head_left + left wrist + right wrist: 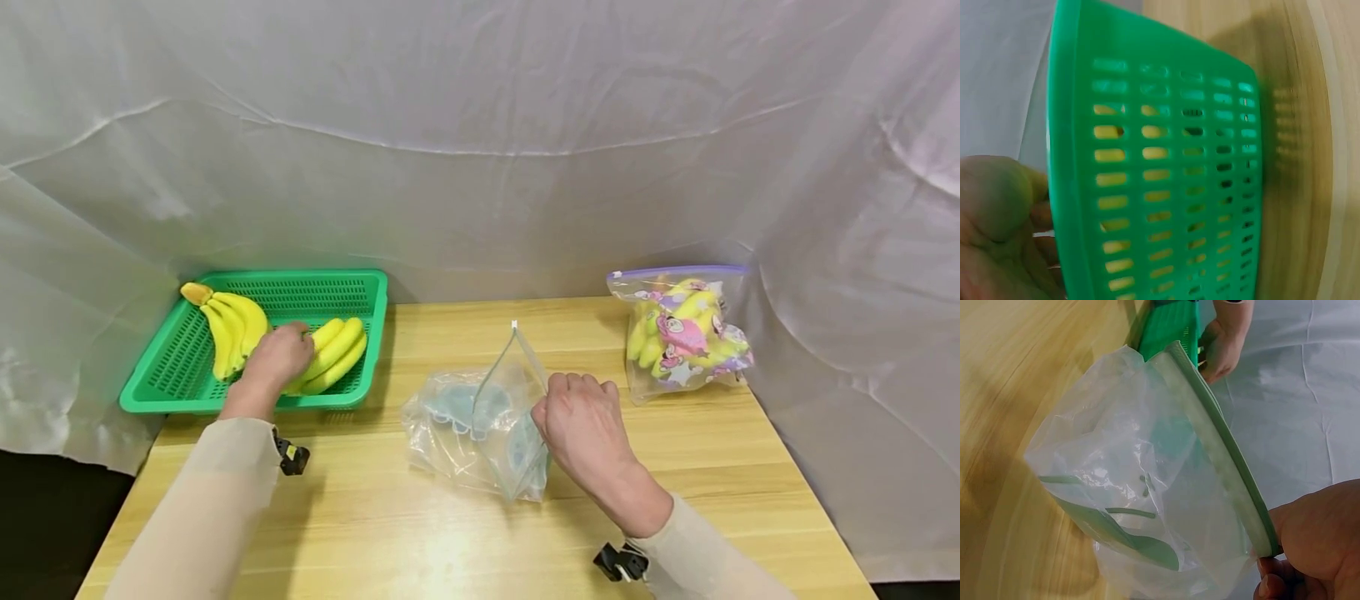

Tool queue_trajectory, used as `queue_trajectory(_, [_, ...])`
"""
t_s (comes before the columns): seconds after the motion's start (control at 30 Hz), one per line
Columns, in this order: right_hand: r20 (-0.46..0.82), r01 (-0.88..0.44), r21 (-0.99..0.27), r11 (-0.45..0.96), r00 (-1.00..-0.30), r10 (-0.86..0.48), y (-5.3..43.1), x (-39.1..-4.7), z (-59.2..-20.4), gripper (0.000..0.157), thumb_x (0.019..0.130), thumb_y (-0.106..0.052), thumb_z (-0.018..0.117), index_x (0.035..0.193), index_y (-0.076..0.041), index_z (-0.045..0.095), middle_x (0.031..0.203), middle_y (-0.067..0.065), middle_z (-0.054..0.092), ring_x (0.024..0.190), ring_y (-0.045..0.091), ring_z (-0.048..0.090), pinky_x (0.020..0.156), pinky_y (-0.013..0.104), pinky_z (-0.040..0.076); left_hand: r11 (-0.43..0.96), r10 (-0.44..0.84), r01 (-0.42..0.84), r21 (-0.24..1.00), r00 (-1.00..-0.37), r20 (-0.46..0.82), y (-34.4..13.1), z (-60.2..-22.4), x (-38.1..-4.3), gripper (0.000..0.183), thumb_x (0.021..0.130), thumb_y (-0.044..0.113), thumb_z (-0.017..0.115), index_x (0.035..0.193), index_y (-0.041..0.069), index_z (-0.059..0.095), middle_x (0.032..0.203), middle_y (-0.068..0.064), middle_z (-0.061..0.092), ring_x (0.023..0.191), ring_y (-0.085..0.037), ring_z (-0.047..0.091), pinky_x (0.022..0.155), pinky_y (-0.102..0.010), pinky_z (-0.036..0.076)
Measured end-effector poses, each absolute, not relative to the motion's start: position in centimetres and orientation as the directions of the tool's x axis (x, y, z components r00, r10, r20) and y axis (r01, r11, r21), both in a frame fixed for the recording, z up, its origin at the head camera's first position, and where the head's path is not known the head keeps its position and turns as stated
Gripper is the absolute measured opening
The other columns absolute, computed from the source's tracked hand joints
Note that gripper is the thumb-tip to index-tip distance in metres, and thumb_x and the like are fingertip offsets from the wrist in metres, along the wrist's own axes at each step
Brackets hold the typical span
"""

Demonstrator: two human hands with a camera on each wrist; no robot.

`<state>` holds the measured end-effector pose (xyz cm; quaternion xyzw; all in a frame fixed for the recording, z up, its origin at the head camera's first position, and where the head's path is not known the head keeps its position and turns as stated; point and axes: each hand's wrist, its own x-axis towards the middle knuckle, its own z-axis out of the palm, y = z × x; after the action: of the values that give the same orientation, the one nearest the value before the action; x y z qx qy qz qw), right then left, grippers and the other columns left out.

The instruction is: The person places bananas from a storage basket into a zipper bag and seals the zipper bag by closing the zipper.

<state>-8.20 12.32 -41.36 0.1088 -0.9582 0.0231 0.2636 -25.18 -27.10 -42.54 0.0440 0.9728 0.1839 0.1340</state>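
My left hand [279,357] reaches into a green plastic basket [378,350], right beside a bunch of yellow bananas [333,354]. Its fingertips are hidden, and I cannot tell whether they hold the bunch. A second banana bunch [238,327] lies at the basket's left, its stem end over the back rim. In the left wrist view, the basket's slotted wall [1166,181] hides most of the contents. With its thumb and fingers, my right hand [588,429] pinches the rim of a clear slider bag [1147,444] with green print. The bag's mouth gapes in the head view.
At the back right of the wooden table [375,517], a clear bag with a purple zip [678,329] and pink prints holds more bananas. Grey sheeting [480,208] hangs behind the table and at its sides.
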Motion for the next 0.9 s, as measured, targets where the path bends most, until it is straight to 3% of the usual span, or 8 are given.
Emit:
queue_trajectory(0.07, [0.509,-0.221,0.014,0.975,-0.838,-0.197,12.4,-8.2,-41.4,0.023,0.080,-0.010,0.050,0.061,-0.013,0.037,0.056,-0.003,0.031,0.051,0.019,0.033,0.054,0.032,0.023,0.946,0.137,0.047,0.320,-0.955,-0.265,-26.5,-42.5,-25.2,0.073,0.103,0.051,0.027,0.149,-0.006,0.028,0.146,-0.035,0.036,0.128,-0.056,0.038,0.102,-0.065,0.036])
queue_trajectory(0.13, [0.506,-0.221,0.013,0.975,-0.840,-0.197,12.4,-8.2,-41.3,0.023,0.080,-0.010,0.050,0.061,-0.014,0.037,0.056,-0.003,0.031,0.051,0.019,0.033,0.054,0.032,0.024,0.957,0.126,0.040,0.286,-0.950,-0.287,-25.9,-42.5,-25.2,0.091,0.096,0.067,0.031,0.150,-0.006,0.024,0.146,-0.036,0.034,0.129,-0.058,0.035,0.102,-0.068,0.034])
queue_trajectory(0.2, [0.501,-0.220,0.010,0.975,-0.843,-0.196,12.4,-8.2,-41.3,0.023,0.080,-0.010,0.050,0.062,-0.014,0.037,0.056,-0.003,0.032,0.051,0.019,0.033,0.054,0.032,0.024,0.967,0.101,0.027,0.254,-0.954,-0.284,-25.5,-42.7,-25.2,0.100,0.090,0.073,0.040,0.150,-0.006,0.023,0.143,-0.038,0.036,0.127,-0.060,0.035,0.098,-0.072,0.034])
queue_trajectory(0.37, [0.504,-0.222,0.011,0.975,-0.841,-0.197,12.3,-8.2,-41.3,0.023,0.081,-0.011,0.050,0.062,-0.013,0.039,0.056,-0.003,0.033,0.051,0.019,0.035,0.054,0.033,0.025,0.979,0.046,0.000,0.202,-0.974,-0.222,-24.7,-43.0,-25.2,0.096,0.086,0.064,0.058,0.142,-0.010,0.031,0.130,-0.040,0.037,0.122,-0.061,0.030,0.092,-0.079,0.028])
queue_trajectory(0.53, [0.512,-0.225,0.007,0.974,-0.836,-0.197,12.4,-8.3,-41.3,0.023,0.082,-0.010,0.050,0.062,-0.013,0.039,0.056,-0.003,0.034,0.051,0.020,0.037,0.054,0.033,0.025,0.985,0.059,0.024,0.170,-0.978,-0.201,-24.6,-43.1,-25.6,0.084,0.086,0.058,0.061,0.130,-0.011,0.041,0.122,-0.039,0.040,0.120,-0.060,0.029,0.093,-0.082,0.022])
queue_trajectory(0.63, [0.516,-0.225,0.004,0.974,-0.834,-0.195,12.4,-8.2,-41.3,0.023,0.082,-0.010,0.049,0.062,-0.013,0.038,0.055,-0.003,0.033,0.051,0.020,0.036,0.053,0.033,0.024,0.986,0.071,0.033,0.164,-0.970,-0.231,-24.5,-42.7,-25.9,0.084,0.087,0.056,0.060,0.131,-0.013,0.040,0.124,-0.040,0.040,0.121,-0.062,0.028,0.096,-0.081,0.019])
queue_trajectory(0.9, [0.517,-0.221,0.012,0.975,-0.834,-0.195,12.5,-8.1,-41.4,0.024,0.081,-0.010,0.049,0.061,-0.014,0.036,0.055,-0.004,0.030,0.050,0.019,0.032,0.054,0.032,0.022,0.987,0.083,0.055,0.148,-0.978,-0.189,-24.5,-42.3,-26.3,0.084,0.084,0.053,0.066,0.124,-0.015,0.037,0.113,-0.037,0.041,0.109,-0.057,0.037,0.091,-0.069,0.034])
